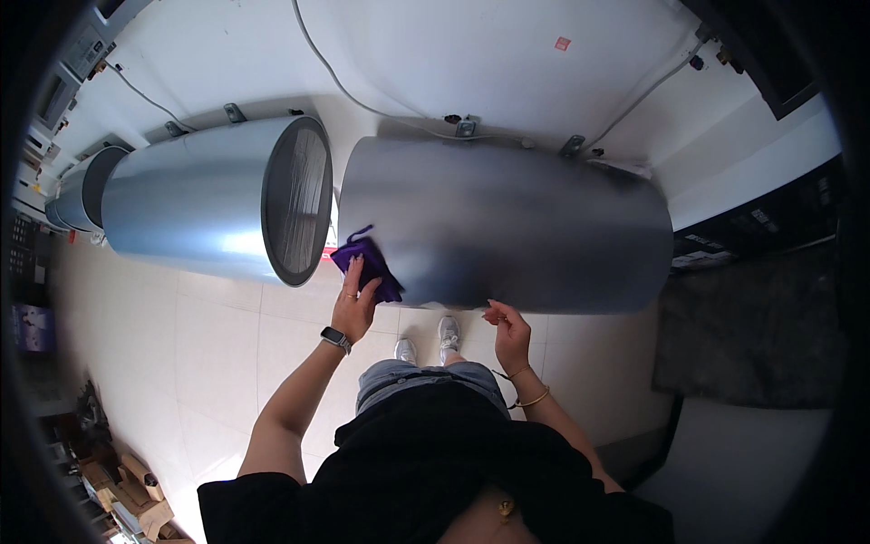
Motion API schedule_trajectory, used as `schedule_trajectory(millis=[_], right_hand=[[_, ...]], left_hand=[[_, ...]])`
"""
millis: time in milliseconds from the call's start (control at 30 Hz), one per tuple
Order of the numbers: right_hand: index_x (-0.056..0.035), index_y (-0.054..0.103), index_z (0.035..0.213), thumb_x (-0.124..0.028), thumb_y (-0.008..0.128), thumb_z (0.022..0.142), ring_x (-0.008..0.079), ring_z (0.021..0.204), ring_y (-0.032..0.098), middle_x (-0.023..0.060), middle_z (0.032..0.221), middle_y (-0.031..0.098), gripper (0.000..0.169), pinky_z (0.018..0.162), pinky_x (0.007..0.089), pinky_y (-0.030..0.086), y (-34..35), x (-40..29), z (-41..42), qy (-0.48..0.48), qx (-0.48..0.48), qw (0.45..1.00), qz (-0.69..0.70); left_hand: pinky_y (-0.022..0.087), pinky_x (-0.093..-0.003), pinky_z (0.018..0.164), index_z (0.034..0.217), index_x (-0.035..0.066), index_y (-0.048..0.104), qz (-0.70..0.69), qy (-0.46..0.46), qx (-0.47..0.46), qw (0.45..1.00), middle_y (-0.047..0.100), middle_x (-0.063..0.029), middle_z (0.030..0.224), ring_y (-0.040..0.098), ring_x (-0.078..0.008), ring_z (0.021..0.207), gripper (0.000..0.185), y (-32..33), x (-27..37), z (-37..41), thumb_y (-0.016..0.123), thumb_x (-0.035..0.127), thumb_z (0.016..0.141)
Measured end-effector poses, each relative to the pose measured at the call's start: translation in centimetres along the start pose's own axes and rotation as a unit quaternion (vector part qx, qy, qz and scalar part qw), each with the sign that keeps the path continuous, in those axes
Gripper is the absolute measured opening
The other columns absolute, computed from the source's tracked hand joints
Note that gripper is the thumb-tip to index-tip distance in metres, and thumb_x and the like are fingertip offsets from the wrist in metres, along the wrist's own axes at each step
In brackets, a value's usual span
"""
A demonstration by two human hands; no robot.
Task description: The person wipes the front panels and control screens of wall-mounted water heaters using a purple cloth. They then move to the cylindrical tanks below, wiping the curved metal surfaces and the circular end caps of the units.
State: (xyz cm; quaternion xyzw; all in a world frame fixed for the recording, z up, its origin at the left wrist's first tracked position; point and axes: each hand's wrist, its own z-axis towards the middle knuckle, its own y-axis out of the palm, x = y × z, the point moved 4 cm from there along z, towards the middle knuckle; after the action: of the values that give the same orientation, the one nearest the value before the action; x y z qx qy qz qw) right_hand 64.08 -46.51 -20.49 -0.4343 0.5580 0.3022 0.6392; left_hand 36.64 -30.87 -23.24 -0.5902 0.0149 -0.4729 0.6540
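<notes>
My left hand [355, 302] presses a folded purple cloth [370, 272] with a loop against the left front edge of a large grey metallic cylinder [503, 217]. The fingers lie over the cloth; whether they grip it is hard to tell. At the front lower edge of the same cylinder is my right hand [508, 333], its fingers partly curled, with nothing plainly visible in them. A similar silvery-blue cylinder [197, 197], its round end covered with clear film, lies to the left across a narrow gap.
Grey cables [326, 64] hang along the white wall [435, 54] behind the cylinders. More cylinders [71, 197] stand at the far left. Cardboard boxes [139, 496] lie at the lower left. A dark mat [747, 333] is at the right. My shoes [448, 333] are on the tiled floor.
</notes>
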Motion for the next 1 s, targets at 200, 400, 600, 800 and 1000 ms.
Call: schedule_trajectory(millis=[200,400,600,800,1000], right_hand=[[0.0011,0.062,0.11,0.008,0.04,0.09,0.0175,0.086,0.064,0.0102,0.092,0.067,0.031,0.084,0.0292,0.051,-1.5,-0.2,1.0,-0.029,0.004,0.999,-0.034],[0.0029,0.063,0.106,0.011,0.04,0.086,0.0196,0.086,0.068,0.0128,0.091,0.068,0.032,0.082,0.0305,0.054,-2.7,-0.1,3.8,-0.054,-0.023,0.998,0.015],[0.0022,0.063,0.107,0.009,0.041,0.089,0.0193,0.088,0.067,0.0128,0.095,0.067,0.03,0.084,0.0299,0.053,-5.1,-2.3,6.4,-0.084,-0.033,0.995,0.039],[-0.0006,0.049,0.128,0.0,0.047,0.094,0.0159,0.113,0.055,0.0105,0.114,0.061,0.034,0.101,0.0322,0.041,-5.5,-6.4,11.6,-0.109,-0.023,0.986,0.128],[-0.0043,0.043,0.135,-0.019,0.052,0.097,0.022,0.125,0.046,0.0109,0.133,0.052,0.042,0.111,0.0391,0.03,-5.3,-14.4,15.5,0.054,-0.26,0.792,0.549]], left_hand=[[0.022,-0.0504,0.112,0.123,0.002,0.047,-0.077,-0.039,0.087,0.992,0.019,-0.0283,0.151,0.017,-0.0469,0.14,0.044,0.8,5.5,3.2,0.063,0.009,0.082],[0.027,-0.0484,0.111,0.124,0.002,0.048,-0.079,0.025,0.084,0.993,0.041,-0.0249,0.14,0.033,-0.0425,0.135,0.044,3.4,7.9,8.8,0.057,0.002,0.081],[0.043,-0.0376,0.102,0.106,0.007,0.063,-0.08,0.077,0.067,0.992,0.06,-0.0149,0.123,0.054,-0.0299,0.121,0.035,3.1,9.8,13.4,0.052,-0.009,0.077],[0.043,-0.0304,0.099,0.11,0.002,0.059,-0.527,-0.071,0.042,0.846,0.062,-0.0104,0.12,0.058,-0.0197,0.113,0.03,3.4,12.3,18.2,0.05,-0.012,0.085],[0.04,-0.0298,0.102,0.123,0.003,0.049,-0.724,-0.037,-0.058,0.687,0.057,-0.0086,0.123,0.052,-0.0171,0.12,0.04,-3.6,22.2,23.4,0.05,-0.014,0.086]])
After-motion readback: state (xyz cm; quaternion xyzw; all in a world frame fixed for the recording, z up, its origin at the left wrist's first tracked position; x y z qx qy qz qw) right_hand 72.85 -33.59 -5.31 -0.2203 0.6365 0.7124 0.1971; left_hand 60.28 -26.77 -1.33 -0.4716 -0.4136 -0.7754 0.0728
